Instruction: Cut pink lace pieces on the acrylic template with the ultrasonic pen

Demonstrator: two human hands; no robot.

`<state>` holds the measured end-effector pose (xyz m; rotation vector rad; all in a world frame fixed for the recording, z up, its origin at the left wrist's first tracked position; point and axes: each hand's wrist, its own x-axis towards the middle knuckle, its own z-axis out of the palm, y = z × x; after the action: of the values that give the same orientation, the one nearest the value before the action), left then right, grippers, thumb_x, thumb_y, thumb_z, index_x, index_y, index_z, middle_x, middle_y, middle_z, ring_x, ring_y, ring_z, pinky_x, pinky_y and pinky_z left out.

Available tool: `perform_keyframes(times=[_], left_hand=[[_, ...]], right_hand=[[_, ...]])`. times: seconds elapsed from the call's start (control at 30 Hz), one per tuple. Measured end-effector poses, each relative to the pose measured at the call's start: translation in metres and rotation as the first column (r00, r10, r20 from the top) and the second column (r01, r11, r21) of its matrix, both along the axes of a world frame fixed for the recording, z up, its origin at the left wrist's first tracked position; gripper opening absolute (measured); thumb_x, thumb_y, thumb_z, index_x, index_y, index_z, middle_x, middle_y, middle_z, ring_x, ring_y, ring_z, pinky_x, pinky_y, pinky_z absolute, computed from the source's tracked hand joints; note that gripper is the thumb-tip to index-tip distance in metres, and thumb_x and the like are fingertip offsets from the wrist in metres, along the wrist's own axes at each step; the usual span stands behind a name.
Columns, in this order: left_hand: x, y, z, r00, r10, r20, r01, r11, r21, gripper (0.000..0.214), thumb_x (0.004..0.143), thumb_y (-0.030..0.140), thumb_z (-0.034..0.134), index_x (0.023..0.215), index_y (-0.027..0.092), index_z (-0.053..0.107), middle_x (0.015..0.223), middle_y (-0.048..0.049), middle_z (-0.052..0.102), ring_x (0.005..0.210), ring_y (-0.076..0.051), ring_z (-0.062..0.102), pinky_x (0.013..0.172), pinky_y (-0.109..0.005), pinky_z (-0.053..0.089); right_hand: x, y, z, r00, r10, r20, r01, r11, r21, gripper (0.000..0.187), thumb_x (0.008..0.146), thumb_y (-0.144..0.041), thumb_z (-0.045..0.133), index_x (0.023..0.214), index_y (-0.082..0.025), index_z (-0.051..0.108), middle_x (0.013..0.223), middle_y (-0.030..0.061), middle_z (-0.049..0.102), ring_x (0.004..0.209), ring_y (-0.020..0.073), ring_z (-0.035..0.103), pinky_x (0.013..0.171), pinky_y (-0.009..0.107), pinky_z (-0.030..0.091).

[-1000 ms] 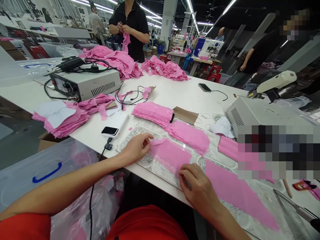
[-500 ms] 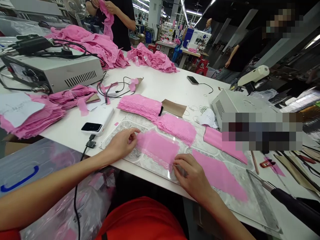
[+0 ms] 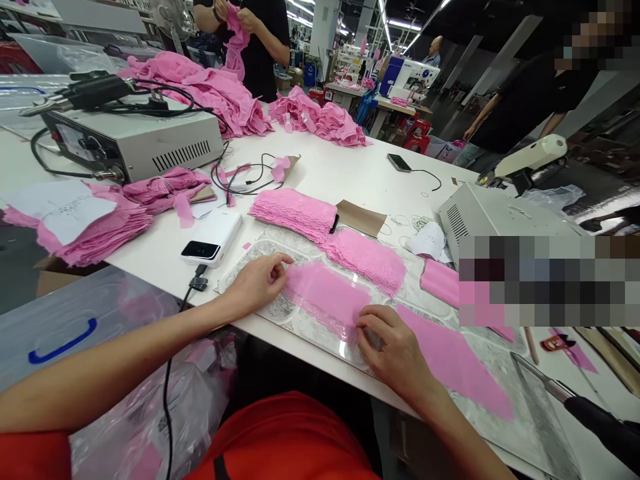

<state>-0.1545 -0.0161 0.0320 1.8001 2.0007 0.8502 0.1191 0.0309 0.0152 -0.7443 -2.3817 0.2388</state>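
Observation:
A pink lace piece lies flat on a clear plastic template sheet at the near edge of the white table. My left hand pinches the left end of this lace, fingers curled. My right hand presses and pinches its right end, fingers bent. A longer pink strip lies on the sheet to the right. Two stacks of pink lace sit just behind.
A white power bank with a cable lies left of the sheet. Grey metal boxes stand left and right. Pink piles and a phone lie around. A black-handled tool rests at right. Other people stand beyond the table.
Both hands stay on the ends of the lace piece, which lies flatter now. The view has shifted slightly; the person at the far side keeps handling pink fabric.

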Motion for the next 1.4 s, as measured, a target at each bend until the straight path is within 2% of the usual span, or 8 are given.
perform_keyframes(times=[0.23, 0.53, 0.7, 0.9, 1.0, 1.13, 1.27, 1.4], left_hand=[[-0.003, -0.002, -0.003, 1.0, -0.011, -0.017, 0.011, 0.999, 0.038, 0.03, 0.081, 0.017, 0.047, 0.107, 0.017, 0.061, 0.072, 0.0017, 0.061, 0.07, -0.015, 0.058, 0.069, -0.027, 0.045], [-0.002, -0.008, -0.013, 0.971, -0.022, -0.24, 0.046, 0.995, 0.092, 0.029, 0.085, 0.014, 0.048, 0.11, 0.015, 0.062, 0.084, -0.005, 0.064, 0.089, -0.021, 0.059, 0.081, -0.033, 0.049], [-0.011, -0.015, -0.017, 0.865, -0.101, -0.492, 0.229, 0.951, 0.209, 0.029, 0.094, 0.023, 0.041, 0.101, 0.019, 0.069, 0.091, -0.0083, 0.061, 0.084, -0.021, 0.058, 0.074, -0.035, 0.05], [-0.02, -0.01, -0.013, 0.775, -0.074, -0.628, 0.331, 0.894, 0.303, 0.028, 0.094, 0.026, 0.042, 0.104, 0.018, 0.067, 0.099, -0.0115, 0.062, 0.088, -0.027, 0.061, 0.074, -0.04, 0.05], [0.002, 0.001, -0.005, 0.762, -0.171, -0.625, 0.448, 0.836, 0.318, 0.025, 0.095, 0.024, 0.044, 0.105, 0.019, 0.066, 0.101, -0.0095, 0.065, 0.089, -0.025, 0.062, 0.076, -0.039, 0.049], [0.061, 0.029, 0.0, 0.666, -0.448, -0.597, 0.693, 0.668, 0.272, 0.027, 0.098, 0.02, 0.041, 0.11, 0.02, 0.065, 0.113, -0.0062, 0.068, 0.107, -0.022, 0.061, 0.095, -0.041, 0.044], [0.124, 0.066, -0.006, 0.523, -0.648, -0.554, 0.826, 0.547, 0.14, 0.035, 0.102, 0.024, 0.033, 0.124, 0.022, 0.061, 0.133, -0.0054, 0.06, 0.128, -0.024, 0.05, 0.111, -0.049, 0.03], [0.16, 0.091, -0.019, 0.399, -0.765, -0.505, 0.887, 0.462, 0.0, 0.041, 0.102, 0.034, 0.034, 0.14, 0.026, 0.047, 0.147, -0.0054, 0.047, 0.14, -0.029, 0.036, 0.114, -0.055, 0.025]], right_hand=[[-0.002, -0.01, 0.006, 0.998, 0.061, 0.007, -0.061, 0.998, 0.0, 0.014, 0.083, -0.008, 0.053, 0.082, -0.021, 0.059, 0.09, 0.0059, 0.064, 0.082, 0.0157, 0.063, 0.069, 0.027, 0.056], [-0.001, -0.014, -0.004, 0.996, 0.076, 0.043, -0.078, 0.995, 0.058, 0.015, 0.082, -0.007, 0.052, 0.087, -0.02, 0.058, 0.095, 0.0077, 0.064, 0.083, 0.0179, 0.064, 0.07, 0.031, 0.057], [0.002, -0.019, -0.002, 0.999, 0.042, 0.021, -0.043, 0.998, 0.043, 0.017, 0.081, -0.007, 0.053, 0.09, -0.02, 0.06, 0.092, 0.0072, 0.065, 0.081, 0.0176, 0.063, 0.069, 0.031, 0.057], [0.064, -0.001, 0.004, 0.964, -0.257, -0.064, 0.262, 0.961, 0.086, 0.014, 0.084, -0.01, 0.055, 0.091, -0.021, 0.062, 0.091, 0.0061, 0.066, 0.087, 0.0168, 0.064, 0.079, 0.031, 0.057], [0.119, 0.008, 0.002, 0.896, -0.44, -0.056, 0.444, 0.889, 0.111, 0.011, 0.085, -0.015, 0.056, 0.091, -0.021, 0.064, 0.091, 0.0057, 0.066, 0.085, 0.0171, 0.065, 0.077, 0.032, 0.056], [0.174, 0.005, -0.003, 0.813, -0.575, -0.094, 0.583, 0.803, 0.128, 0.008, 0.085, -0.019, 0.058, 0.087, -0.021, 0.066, 0.088, 0.0049, 0.067, 0.079, 0.0169, 0.067, 0.072, 0.031, 0.056], [0.194, -0.009, -0.005, 0.793, -0.602, -0.1, 0.608, 0.793, 0.048, 0.011, 0.085, -0.017, 0.057, 0.09, -0.021, 0.067, 0.09, 0.0047, 0.068, 0.081, 0.0155, 0.067, 0.07, 0.027, 0.055], [0.201, -0.021, -0.004, 0.758, -0.646, -0.088, 0.64, 0.763, -0.085, 0.011, 0.086, -0.019, 0.056, 0.087, -0.021, 0.067, 0.086, 0.0039, 0.067, 0.07, 0.013, 0.064, 0.062, 0.024, 0.052]])
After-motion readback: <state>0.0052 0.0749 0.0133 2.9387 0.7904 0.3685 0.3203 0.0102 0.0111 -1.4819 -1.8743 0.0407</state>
